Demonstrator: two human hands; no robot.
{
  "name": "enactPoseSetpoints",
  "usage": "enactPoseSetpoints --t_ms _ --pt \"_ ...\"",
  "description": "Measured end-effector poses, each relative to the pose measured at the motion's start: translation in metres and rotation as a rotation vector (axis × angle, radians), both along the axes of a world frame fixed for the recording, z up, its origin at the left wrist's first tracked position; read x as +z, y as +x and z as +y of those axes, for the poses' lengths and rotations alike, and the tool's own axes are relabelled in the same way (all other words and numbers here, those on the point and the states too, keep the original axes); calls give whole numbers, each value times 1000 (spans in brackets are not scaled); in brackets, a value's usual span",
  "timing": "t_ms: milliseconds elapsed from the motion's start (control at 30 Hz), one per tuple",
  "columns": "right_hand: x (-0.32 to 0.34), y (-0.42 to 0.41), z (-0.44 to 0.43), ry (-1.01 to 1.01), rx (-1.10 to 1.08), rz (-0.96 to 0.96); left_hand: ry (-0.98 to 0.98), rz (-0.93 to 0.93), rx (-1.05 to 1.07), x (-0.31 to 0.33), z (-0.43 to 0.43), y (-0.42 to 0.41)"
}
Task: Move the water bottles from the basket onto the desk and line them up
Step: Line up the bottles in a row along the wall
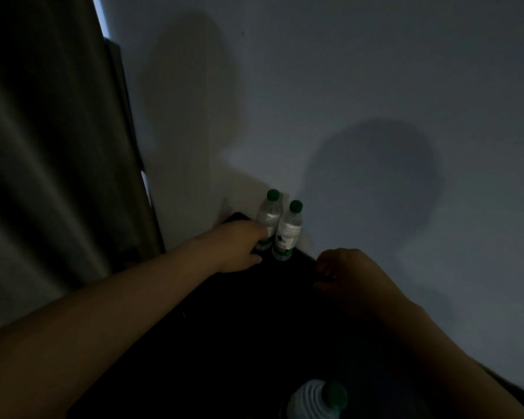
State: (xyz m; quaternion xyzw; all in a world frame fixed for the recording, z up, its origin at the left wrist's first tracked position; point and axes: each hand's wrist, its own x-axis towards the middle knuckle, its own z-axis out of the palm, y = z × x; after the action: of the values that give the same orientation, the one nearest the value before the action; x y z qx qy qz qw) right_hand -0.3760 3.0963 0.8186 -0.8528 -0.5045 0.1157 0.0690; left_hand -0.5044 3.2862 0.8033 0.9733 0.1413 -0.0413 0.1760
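Standing at the far corner of the dark desk point(285, 297), close to the pale wall point(345, 86), we see two clear water bottles with green caps, upright and touching each other. The left bottle point(269, 217) is a little farther back; the right bottle point(287, 234) stands just beside it and nearer to us. Our left hand point(239, 246) reaches in from the lower left and sits against the lower part of the left bottle, its fingers curled toward the label, hiding that bottle's base. In this dim light we cannot tell whether the fingers truly close around the bottle or only rest against it. Our right hand point(348, 276) hovers over the desk edge to the right of both bottles, apart from them, with fingers loosely bent and holding nothing. A third bottle point(318, 399), also green-capped, shows blurred at the bottom of the view, near our right forearm; what it rests in or on is too dark to make out. A curtain point(43, 146) hangs at the left.
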Motion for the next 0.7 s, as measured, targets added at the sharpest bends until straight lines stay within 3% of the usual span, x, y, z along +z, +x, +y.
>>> enactPoseSetpoints --t_ms 233,700 --pt "9 -62 -51 103 2 95 -70 6 -20 1 -50 -77" --pt "-8 -112 -111 53 -92 102 -248 -51 4 -28 -113 -156"
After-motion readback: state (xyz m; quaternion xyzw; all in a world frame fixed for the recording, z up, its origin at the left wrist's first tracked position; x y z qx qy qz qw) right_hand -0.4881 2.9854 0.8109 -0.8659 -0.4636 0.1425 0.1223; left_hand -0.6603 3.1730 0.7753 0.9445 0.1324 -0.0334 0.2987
